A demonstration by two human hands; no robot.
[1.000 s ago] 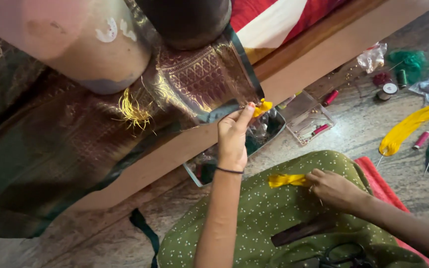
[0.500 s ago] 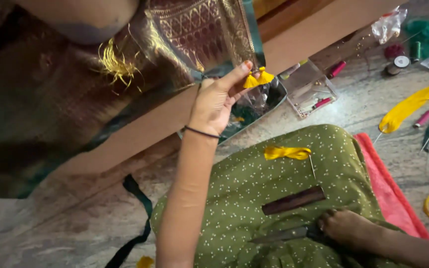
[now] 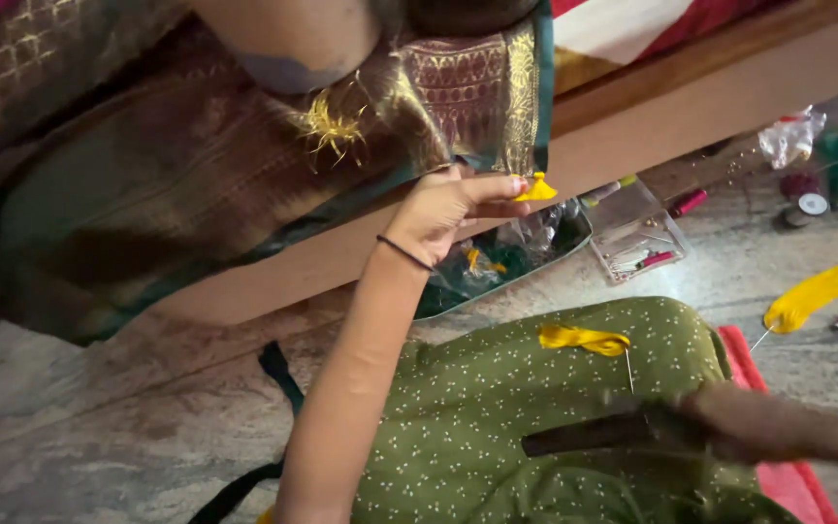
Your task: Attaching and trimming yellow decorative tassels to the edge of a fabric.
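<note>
My left hand [image 3: 453, 206] is raised and pinches a small yellow tassel [image 3: 537, 188] at the gold-bordered edge of a brown and green saree [image 3: 177, 175] that hangs from the bed. My right hand [image 3: 741, 427], blurred, lies on my green dotted lap [image 3: 497, 408], touching the end of a dark flat strip [image 3: 584, 437]. Whether it grips the strip cannot be told. A loose bundle of yellow thread [image 3: 584, 338] with a thin needle [image 3: 628, 369] beside it rests on the lap above that hand.
A wooden bed frame [image 3: 710, 82] runs across the top. On the stone floor are a dark tray of bags [image 3: 511, 267], a clear plastic box [image 3: 634, 238], thread spools [image 3: 812, 204], a yellow thread hank [image 3: 817, 291] and a red cloth [image 3: 778, 480].
My right hand left the yellow thread bundle on the lap and dropped to the dark strip. My left hand kept hold of the tassel at the saree edge.
</note>
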